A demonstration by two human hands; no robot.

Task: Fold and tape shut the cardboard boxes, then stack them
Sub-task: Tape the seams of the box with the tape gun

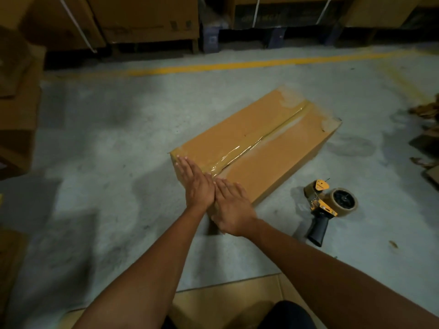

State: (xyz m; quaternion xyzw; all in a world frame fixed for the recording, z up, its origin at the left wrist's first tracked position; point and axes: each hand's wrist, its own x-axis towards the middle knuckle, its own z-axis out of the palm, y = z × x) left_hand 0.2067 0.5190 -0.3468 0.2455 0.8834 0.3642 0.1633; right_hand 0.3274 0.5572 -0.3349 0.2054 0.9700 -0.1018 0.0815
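Observation:
A long brown cardboard box [280, 143] lies on the concrete floor with its flaps closed. Shiny clear tape [259, 138] runs along the middle seam from end to end. My left hand [196, 184] lies flat with straight fingers on the box's near end, over the tape's end. My right hand [234, 210] presses flat beside it, touching it, on the near corner and edge. A yellow and black tape dispenser [329, 207] with a brown roll lies on the floor to the right of the box, about a hand's length from my right hand.
Stacked cardboard boxes [147, 17] on pallets line the back, behind a yellow floor line [213, 66]. More cartons [16, 119] stand at the left. Cardboard scraps [425, 138] lie at the right edge. A flat cardboard sheet [228, 298] lies under me.

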